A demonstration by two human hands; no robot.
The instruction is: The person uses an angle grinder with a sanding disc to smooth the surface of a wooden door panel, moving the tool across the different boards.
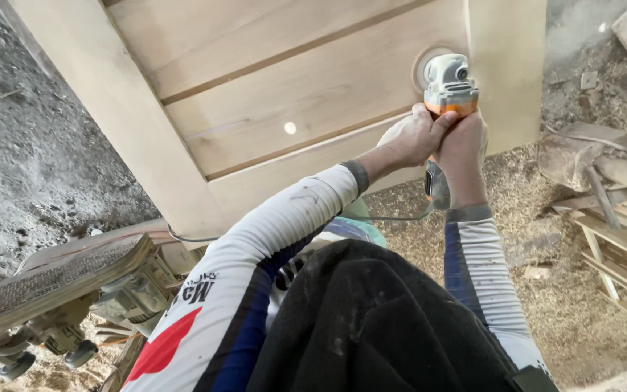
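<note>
Both my hands grip an orange and grey angle grinder (449,86) whose round sanding disc presses on a pale wooden panel door (306,94) near its right stile. My left hand (415,136) wraps the tool's body from the left. My right hand (463,149) holds it from below and the right. The tool's cable (393,216) trails down toward my body. My sleeves are white with blue and red.
A dusty metal machine (67,287) with a flat ribbed table stands at lower left. Wooden frames and boards (625,239) lie at right on a sawdust-covered floor (567,319). Grey gritty ground (30,160) lies to the left of the door.
</note>
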